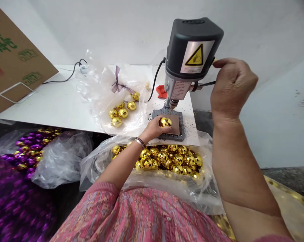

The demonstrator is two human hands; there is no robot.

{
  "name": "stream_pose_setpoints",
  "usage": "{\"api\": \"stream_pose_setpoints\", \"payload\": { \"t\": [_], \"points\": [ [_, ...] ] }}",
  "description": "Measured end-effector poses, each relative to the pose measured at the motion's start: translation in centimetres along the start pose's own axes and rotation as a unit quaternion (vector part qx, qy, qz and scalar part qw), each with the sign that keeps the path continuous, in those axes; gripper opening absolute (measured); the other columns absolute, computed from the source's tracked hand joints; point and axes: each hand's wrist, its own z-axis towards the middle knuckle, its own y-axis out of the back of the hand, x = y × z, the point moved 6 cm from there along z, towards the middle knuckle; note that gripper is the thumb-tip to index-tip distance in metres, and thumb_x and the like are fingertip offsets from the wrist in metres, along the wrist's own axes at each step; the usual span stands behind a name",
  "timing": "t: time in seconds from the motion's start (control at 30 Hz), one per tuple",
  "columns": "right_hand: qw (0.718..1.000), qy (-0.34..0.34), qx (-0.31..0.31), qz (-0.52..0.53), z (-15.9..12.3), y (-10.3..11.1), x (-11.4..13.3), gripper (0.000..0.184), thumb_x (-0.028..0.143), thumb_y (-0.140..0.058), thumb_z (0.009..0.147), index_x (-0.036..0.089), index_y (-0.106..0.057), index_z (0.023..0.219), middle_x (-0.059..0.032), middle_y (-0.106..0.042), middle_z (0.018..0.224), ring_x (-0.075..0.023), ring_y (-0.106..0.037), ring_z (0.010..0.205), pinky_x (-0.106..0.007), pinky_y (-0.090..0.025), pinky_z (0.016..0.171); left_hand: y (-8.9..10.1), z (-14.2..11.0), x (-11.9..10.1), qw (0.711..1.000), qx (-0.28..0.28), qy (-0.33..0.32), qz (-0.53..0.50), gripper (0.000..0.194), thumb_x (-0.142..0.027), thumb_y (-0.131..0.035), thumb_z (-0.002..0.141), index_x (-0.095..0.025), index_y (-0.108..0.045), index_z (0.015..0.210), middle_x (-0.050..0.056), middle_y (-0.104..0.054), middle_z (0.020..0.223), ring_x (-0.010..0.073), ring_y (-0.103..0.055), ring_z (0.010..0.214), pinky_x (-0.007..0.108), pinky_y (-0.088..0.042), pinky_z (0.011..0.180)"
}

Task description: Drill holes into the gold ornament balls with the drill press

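"Head view: where's the gold ball?"

"Pinched between the thumb and fingers of the left hand, at the brown plate under the drill press."

"And the right hand?"

"Curled at the lever; I can't tell whether it's closed around it."

"Nearby?"

"More gold balls in a plastic bag, just before the tabletop."

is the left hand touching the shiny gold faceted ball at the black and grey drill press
Touching. The head view shows it: the left hand holds the shiny gold faceted ball, thumb along its lower edge with no gap between them.
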Motion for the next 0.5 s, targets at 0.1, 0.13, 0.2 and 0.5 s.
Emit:
{"api": "stream_pose_setpoints", "payload": {
  "t": [0.1, 0.13, 0.2, 0.5],
  "points": [
    [1.0, -0.003, -0.006, 0.009, 0.1, 0.1, -0.2, 0.045, 0.01, -0.033, 0.09, 0.009, -0.078, 0.092, -0.004, -0.071, 0.079, -0.0097, -0.063, 0.073, -0.024, -0.043, 0.07, -1.3, -2.7, -0.5, 0.989, 0.139, -0.049, 0.032, 0.048, -0.029, -0.085, 0.071, -0.016, -0.069, 0.113, 0.007, -0.075, 0.101, 0.019, -0.068, 0.087, 0.029, -0.053, 0.077],
    [1.0, 0.003, -0.008, 0.011, -0.1, 0.2, -0.2, 0.045, 0.009, -0.033, 0.09, 0.01, -0.079, 0.091, -0.0038, -0.072, 0.08, -0.0095, -0.064, 0.073, -0.024, -0.043, 0.069, -1.5, -3.5, -0.6, 0.981, 0.175, -0.065, 0.045, 0.056, -0.031, -0.088, 0.068, -0.017, -0.069, 0.119, 0.008, -0.075, 0.107, 0.0197, -0.068, 0.089, 0.03, -0.053, 0.078],
    [1.0, 0.021, -0.011, 0.015, -0.3, 0.3, -0.2, 0.045, 0.008, -0.034, 0.09, 0.011, -0.079, 0.092, -0.0039, -0.074, 0.083, -0.0101, -0.067, 0.076, -0.024, -0.044, 0.07, -0.7, -4.1, -0.5, 0.977, 0.192, -0.067, 0.064, 0.069, -0.036, -0.09, 0.067, -0.018, -0.066, 0.13, 0.011, -0.074, 0.119, 0.0209, -0.069, 0.092, 0.031, -0.054, 0.082],
    [1.0, 0.02, 0.006, 0.01, -0.8, 0.6, 0.0, 0.048, 0.015, -0.031, 0.094, 0.012, -0.079, 0.099, -0.0027, -0.076, 0.097, -0.0124, -0.072, 0.094, -0.027, -0.05, 0.083, 16.1, -0.1, 5.0, 0.908, -0.208, 0.162, 0.325, 0.042, -0.018, -0.047, 0.097, -0.012, -0.062, 0.136, 0.019, -0.063, 0.138, 0.03, -0.062, 0.122, 0.04, -0.048, 0.103]
  ]
}}
